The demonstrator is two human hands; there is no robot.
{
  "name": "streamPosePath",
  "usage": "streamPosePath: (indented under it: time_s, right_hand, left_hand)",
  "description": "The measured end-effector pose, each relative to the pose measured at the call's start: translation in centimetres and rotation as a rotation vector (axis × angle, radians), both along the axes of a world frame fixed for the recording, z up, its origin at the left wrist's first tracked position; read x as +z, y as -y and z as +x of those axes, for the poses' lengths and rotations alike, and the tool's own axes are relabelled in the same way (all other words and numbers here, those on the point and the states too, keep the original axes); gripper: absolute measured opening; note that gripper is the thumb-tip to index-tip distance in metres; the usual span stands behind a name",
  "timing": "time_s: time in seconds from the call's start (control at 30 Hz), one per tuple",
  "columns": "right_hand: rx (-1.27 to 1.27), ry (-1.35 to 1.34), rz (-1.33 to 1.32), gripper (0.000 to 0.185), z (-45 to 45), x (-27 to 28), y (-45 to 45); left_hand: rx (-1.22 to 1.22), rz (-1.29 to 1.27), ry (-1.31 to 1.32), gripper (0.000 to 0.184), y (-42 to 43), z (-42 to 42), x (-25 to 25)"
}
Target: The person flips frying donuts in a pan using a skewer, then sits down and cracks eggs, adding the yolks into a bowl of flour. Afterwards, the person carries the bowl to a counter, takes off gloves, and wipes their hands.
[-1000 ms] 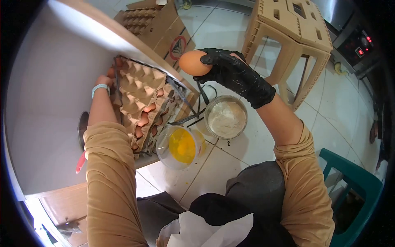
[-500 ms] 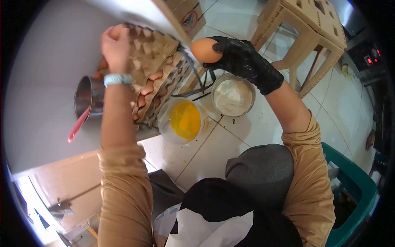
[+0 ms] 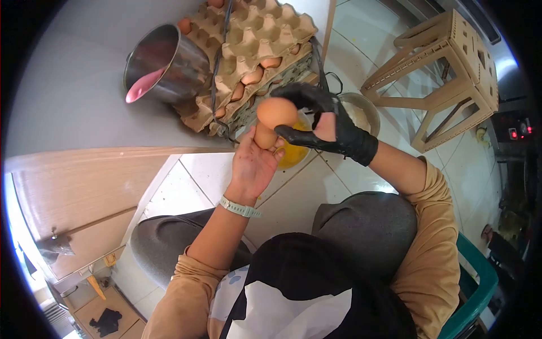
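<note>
Near the egg trays [image 3: 255, 35], the right hand's [image 3: 345, 134] fingers clamp a smooth brown egg [image 3: 275, 113], long axis left-right, just beyond a part-hidden second egg [image 3: 264, 138], pointing near-far, in the left hand's [image 3: 254, 168] curled fingers.

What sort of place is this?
Probably a kitchen or small baking workspace; I can't tell which. Clues: the held eggs, stacked egg trays and a bowl of whitish powder.

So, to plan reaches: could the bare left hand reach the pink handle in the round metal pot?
Probably: the pink handle juts out freely, but the bare left hand holds a brown egg.
</note>
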State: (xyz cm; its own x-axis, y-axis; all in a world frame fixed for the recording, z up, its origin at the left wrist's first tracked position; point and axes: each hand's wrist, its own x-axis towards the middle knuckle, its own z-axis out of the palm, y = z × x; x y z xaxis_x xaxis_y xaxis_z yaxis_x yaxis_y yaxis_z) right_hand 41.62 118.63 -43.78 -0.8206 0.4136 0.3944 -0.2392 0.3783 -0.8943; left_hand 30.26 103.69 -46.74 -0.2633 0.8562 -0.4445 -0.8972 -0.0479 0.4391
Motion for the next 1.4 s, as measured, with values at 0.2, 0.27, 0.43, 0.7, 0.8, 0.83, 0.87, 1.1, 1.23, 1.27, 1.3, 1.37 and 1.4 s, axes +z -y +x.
streamPosePath:
  time_s: [0.2,0.27,0.43,0.7,0.8,0.83,0.87,1.1,1.23,1.27,1.3,1.37,1.4]
  right_hand:
    - [-0.054,-0.082,0.15,0.054,-0.8,-1.8,1.3]
    - [0.044,0.113,0.088,0.053,-1.0,-2.7,1.7]
    - [0.128,0.245,-0.686,0.036,-1.4,-2.8,0.6]
    - [0.069,0.077,-0.068,0.049,-1.1,-3.3,1.2]
    - [0.13,0.091,-0.288,0.047,-1.2,-4.8,2.3]
    - [0.146,0.119,-0.407,0.047,-1.0,-5.1,1.8]
    - [0.161,0.147,-0.526,0.047,-1.2,-4.4,1.1]
    - [0.04,0.027,-0.429,0.045,-1.7,-2.2,-1.7]
    - [-0.315,-0.122,0.498,0.05,-5.0,0.5,-4.9]
    - [-0.304,-0.158,0.569,0.05,-6.3,0.5,-6.0]
    - [-0.291,-0.193,0.639,0.049,-7.7,0.4,-7.1]
    - [-0.25,-0.178,0.704,0.047,-9.9,-0.1,-8.7]
    - [-0.22,-0.127,0.698,0.044,-10.8,-0.6,-9.0]
  left_hand:
    - [0.086,-0.017,0.052,0.031,0.7,-0.4,-0.7]
    - [0.123,-0.113,0.051,0.03,0.3,-0.1,0.0]
    - [0.025,-0.044,0.028,0.033,1.1,-0.7,-1.3]
    - [0.038,-0.02,0.087,0.035,0.8,-0.6,-0.9]
    - [0.052,-0.042,0.1,0.034,0.7,-0.3,-0.7]
    - [0.011,0.01,0.105,0.034,1.1,-0.6,-1.6]
    - [-0.032,0.063,0.11,0.034,1.1,-0.8,-1.6]
    - [-0.089,-0.144,-0.035,0.03,0.8,-0.9,-1.1]
    - [-0.09,-0.078,-0.053,0.029,0.9,-0.5,-0.6]
    - [-0.074,-0.064,-0.06,0.028,0.9,-0.5,-0.5]
    - [-0.062,-0.036,-0.057,0.029,0.8,-0.5,-0.5]
    - [-0.039,0.016,-0.05,0.029,0.8,-0.6,-0.5]
    - [-0.034,0.02,-0.068,0.03,0.8,-0.7,-0.4]
